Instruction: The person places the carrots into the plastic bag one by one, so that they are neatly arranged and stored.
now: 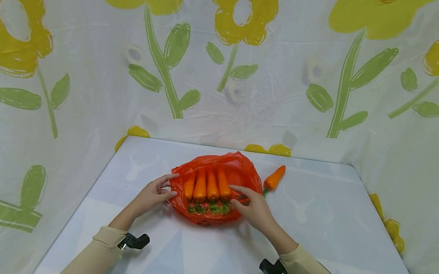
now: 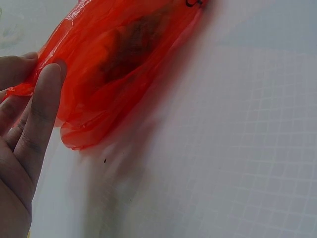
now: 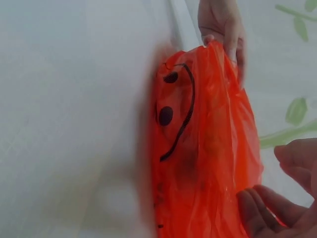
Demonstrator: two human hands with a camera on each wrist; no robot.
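Observation:
A red plastic bag (image 1: 246, 169) lies on the table with its mouth spread wide. Inside it, several orange carrots (image 1: 212, 184) with green tops (image 1: 219, 207) are lined up side by side. At the bag's left edge, my left hand (image 1: 151, 198) pinches the plastic between thumb and fingers, as the left wrist view shows. My right hand (image 1: 254, 207) is at the bag's right side, fingertips by the rightmost carrot, thumb and fingers apart. In the right wrist view its lower fingers (image 3: 252, 208) touch the bag, which bears a black printed smiling face.
One loose carrot (image 1: 274, 178) lies on the table just right of the bag, its green top by the bag's edge. The white and pale-blue table (image 1: 295, 257) ends at a flower-patterned curtain (image 1: 270, 93) behind and on both sides.

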